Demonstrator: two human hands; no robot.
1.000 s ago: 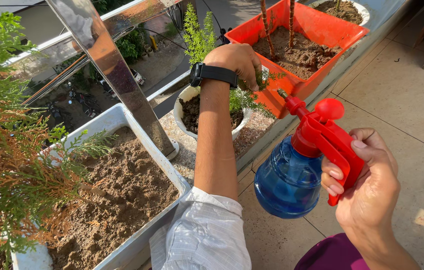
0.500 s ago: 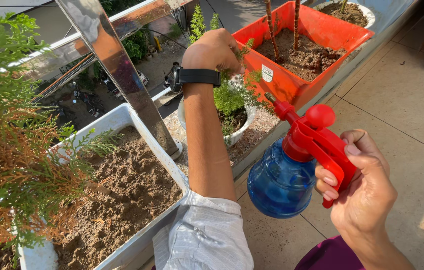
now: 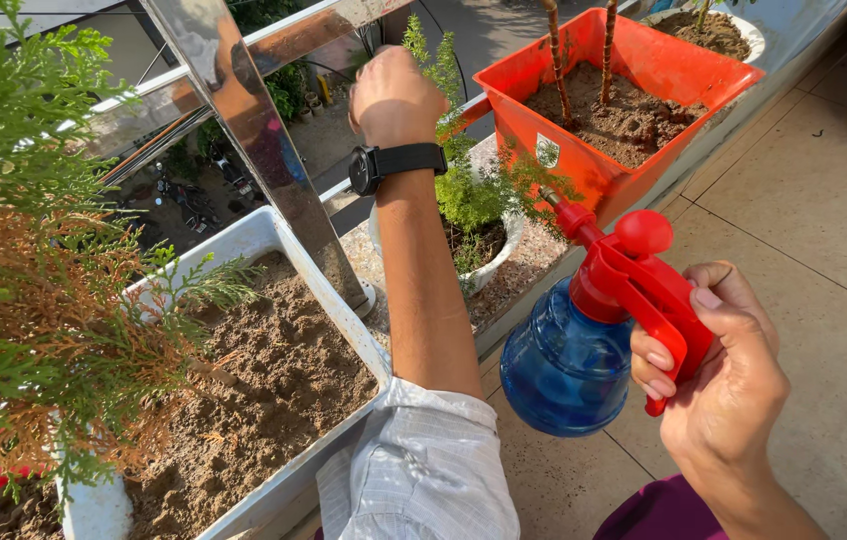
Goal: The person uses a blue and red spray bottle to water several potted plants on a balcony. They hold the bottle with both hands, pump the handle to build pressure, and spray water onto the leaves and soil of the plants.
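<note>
The right hand (image 3: pixel 734 380) gripped the blue spray bottle (image 3: pixel 584 350) below the ledge; the left hand (image 3: pixel 394 95), closed, pinched a fern frond (image 3: pixel 439 70). A hard tug might snap it.

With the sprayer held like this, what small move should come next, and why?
Probably squeeze the trigger: the right hand grips the blue spray bottle, its nozzle aimed at the feathery plant in the white pot, whose stem the left hand holds up.

The left hand (image 3: pixel 391 95) rises from the feathery plant (image 3: pixel 474 190) in the white pot (image 3: pixel 504 250), now above its fronds.
</note>
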